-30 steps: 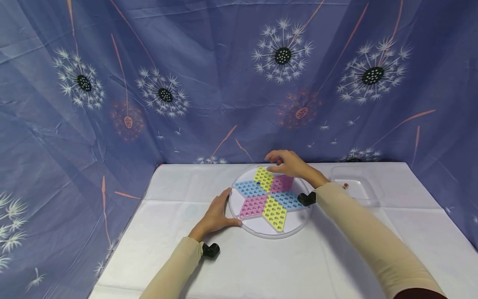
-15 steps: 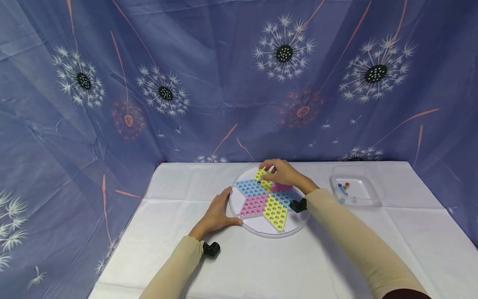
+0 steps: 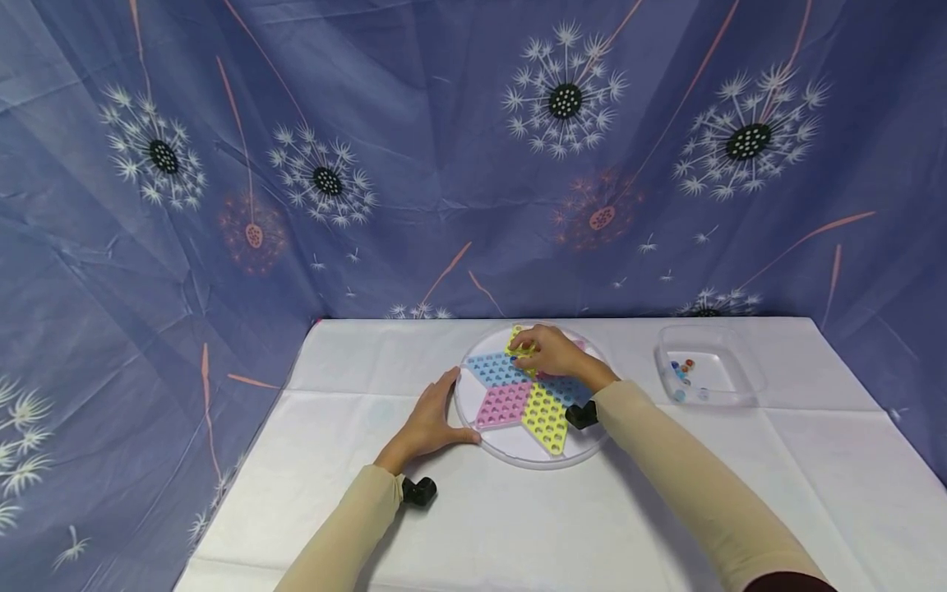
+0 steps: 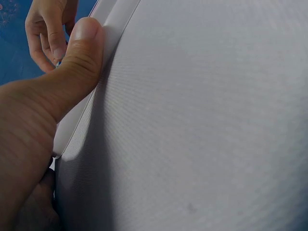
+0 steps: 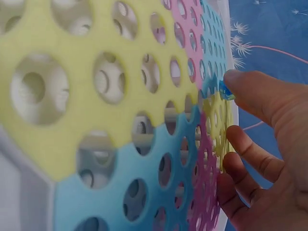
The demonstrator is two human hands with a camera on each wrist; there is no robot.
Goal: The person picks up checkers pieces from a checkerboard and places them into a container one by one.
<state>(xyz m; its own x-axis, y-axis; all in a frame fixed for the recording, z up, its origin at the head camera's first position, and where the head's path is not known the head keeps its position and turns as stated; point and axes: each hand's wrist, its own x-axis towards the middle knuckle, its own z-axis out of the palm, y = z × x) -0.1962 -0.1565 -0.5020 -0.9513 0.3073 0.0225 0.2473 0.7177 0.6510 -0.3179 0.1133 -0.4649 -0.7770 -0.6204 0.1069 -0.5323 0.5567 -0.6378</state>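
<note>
A round white Chinese checkers board [image 3: 473, 396] lies on the table, its perforated star in yellow, pink and blue. At its left edge my left hand [image 3: 429, 423] rests with thumb and fingers spread apart; in the left wrist view its thumb [image 4: 82, 57] lies along the white rim. Over the far part of the star is my right hand [image 3: 549, 350], covering some yellow and pink holes. Its thumb touches a blue marble [image 5: 224, 90] in the right wrist view, seemingly pinching it, with the index finger hidden. The other fingers bend loosely near the board.
A clear plastic box [image 3: 743, 390] stands right of the board, with several small coloured marbles [image 3: 682, 370] at its left side. A white cloth [image 3: 562, 526] covers the table. Behind hangs a blue curtain [image 3: 444, 164] with dandelion prints.
My right hand has come down and nearer over the star, its fingertips reaching the blue marble. More of the clear box shows as the forearm shifted left. My left hand stays put.
</note>
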